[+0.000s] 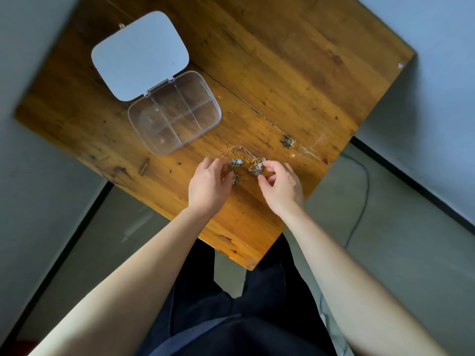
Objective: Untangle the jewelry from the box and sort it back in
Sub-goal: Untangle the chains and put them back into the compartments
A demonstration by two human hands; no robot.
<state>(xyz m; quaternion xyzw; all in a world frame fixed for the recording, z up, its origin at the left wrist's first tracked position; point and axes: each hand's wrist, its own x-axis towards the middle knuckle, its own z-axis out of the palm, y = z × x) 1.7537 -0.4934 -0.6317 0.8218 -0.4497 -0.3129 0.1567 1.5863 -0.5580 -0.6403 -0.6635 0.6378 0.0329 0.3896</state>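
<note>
1. Jewelry [244,163], a tangle of thin gold-coloured chains and small silvery charms, is lying on the wooden bench [282,73] near the person, between the two hands.
2. Left hand [209,187] is resting at the left side of the tangle, its fingers [221,163] curling onto the charms there; whether they are actually pinching a piece cannot be told.
3. Right hand [281,187] is sitting at the right side of the tangle, thumb and forefinger drawn together around a small charm at its right edge.
4. Clear plastic box [174,113] is standing further off and to the left, well apart from the tangle, its six compartments looking nearly empty apart from a few tiny specks.
5. Its hinged white lid [140,55] is lying open flat on the bench on the far-left side of the box.
6. Another small dark metal piece [288,141] is lying alone on the bench to the right, apart from the tangle.
</note>
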